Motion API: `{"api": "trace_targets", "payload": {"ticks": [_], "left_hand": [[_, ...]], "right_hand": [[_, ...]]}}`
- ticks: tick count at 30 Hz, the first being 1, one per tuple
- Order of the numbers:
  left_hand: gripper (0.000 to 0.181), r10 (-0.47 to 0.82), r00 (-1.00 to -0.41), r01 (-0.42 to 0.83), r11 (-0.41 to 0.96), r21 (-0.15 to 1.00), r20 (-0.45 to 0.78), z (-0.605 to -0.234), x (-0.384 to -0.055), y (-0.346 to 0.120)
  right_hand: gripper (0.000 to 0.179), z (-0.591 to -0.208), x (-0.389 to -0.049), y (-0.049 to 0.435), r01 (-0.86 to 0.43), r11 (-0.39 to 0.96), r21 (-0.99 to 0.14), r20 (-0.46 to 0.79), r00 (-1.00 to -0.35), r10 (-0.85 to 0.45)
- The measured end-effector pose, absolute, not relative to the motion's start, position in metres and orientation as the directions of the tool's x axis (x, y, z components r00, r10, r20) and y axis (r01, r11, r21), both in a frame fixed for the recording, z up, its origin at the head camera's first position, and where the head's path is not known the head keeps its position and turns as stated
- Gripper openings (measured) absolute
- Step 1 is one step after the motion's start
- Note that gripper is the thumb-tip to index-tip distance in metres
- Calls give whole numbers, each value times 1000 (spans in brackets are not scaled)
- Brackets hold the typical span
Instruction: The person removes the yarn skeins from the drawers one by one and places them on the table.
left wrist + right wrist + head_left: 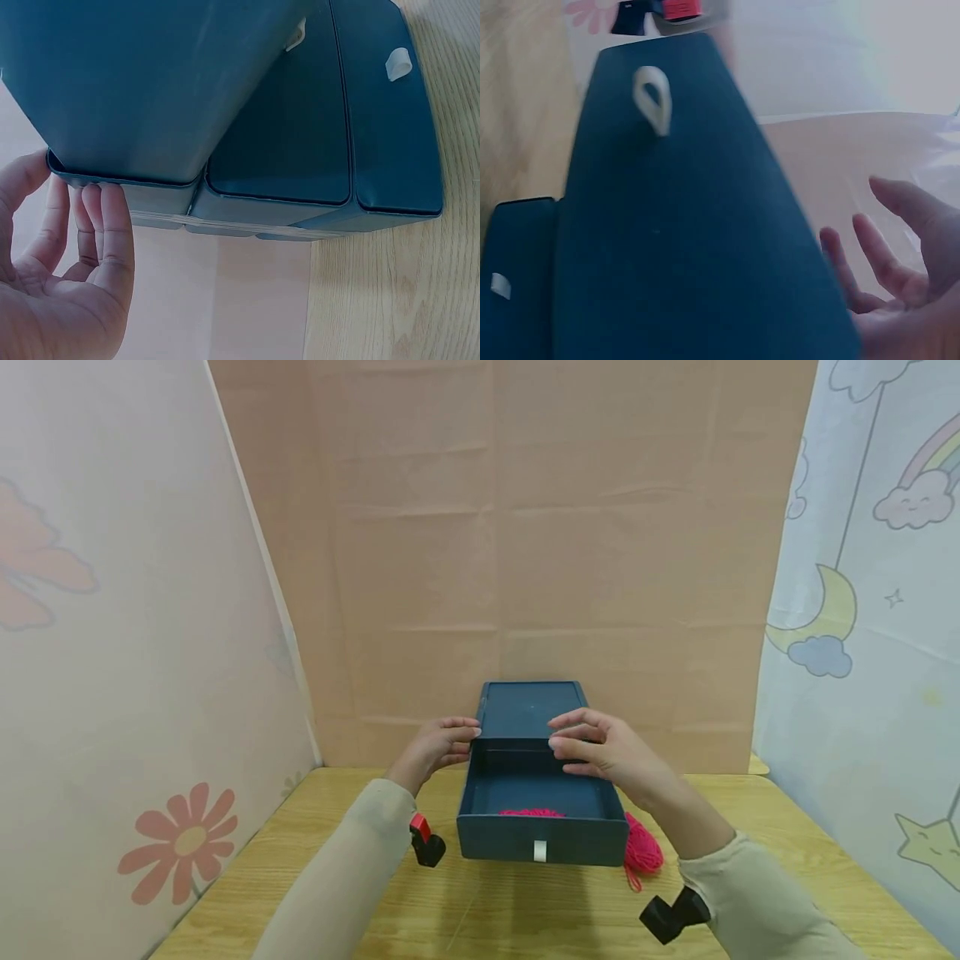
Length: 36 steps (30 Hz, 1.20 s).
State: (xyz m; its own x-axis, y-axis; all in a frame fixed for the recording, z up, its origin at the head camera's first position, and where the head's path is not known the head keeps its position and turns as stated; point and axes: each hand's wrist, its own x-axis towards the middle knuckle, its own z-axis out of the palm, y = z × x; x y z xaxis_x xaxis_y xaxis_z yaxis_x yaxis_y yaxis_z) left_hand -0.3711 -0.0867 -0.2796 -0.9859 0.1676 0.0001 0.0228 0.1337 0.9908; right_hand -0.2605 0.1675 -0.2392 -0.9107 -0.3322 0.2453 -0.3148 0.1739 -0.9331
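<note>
A dark blue stacked drawer cabinet (531, 708) stands on the table, its top drawer (543, 843) pulled far out. White loop tabs mark the drawer fronts. Bright pink yarn (532, 812) lies inside the open drawer, mostly hidden by the front panel. My left hand (438, 750) holds the cabinet's left edge near the drawer opening, thumb and fingertips at the rim in the left wrist view. My right hand (607, 756) hovers over the drawer's right rear side with loosely bent fingers and nothing in them. A pink yarn skein (642, 847) lies right of the cabinet, partly hidden.
The wooden table (360, 877) extends around the cabinet. A tan sheet (525, 552) hangs close behind it, with patterned cloth walls (150, 652) at both sides. The pulled-out drawer juts forward over the tabletop.
</note>
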Motion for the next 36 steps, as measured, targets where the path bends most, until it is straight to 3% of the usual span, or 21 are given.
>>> {"api": "trace_targets", "payload": {"ticks": [8, 16, 22, 36], "left_hand": [[29, 175, -984, 33, 138, 990, 9, -280, -371, -87], [29, 181, -983, 41, 142, 989, 15, -280, -371, -87], [29, 179, -984, 43, 144, 989, 17, -280, -371, -87], [29, 184, -983, 28, 125, 992, 5, -280, -372, -89]], "right_hand": [[45, -251, -272, 156, -242, 339, -909, 51, -873, -486], [31, -255, -276, 144, -228, 523, -821, -108, -838, -535], [20, -260, -278, 140, -243, 551, -798, -147, -808, -570], [20, -259, -280, 135, -262, 579, -772, -176, -787, -591]]}}
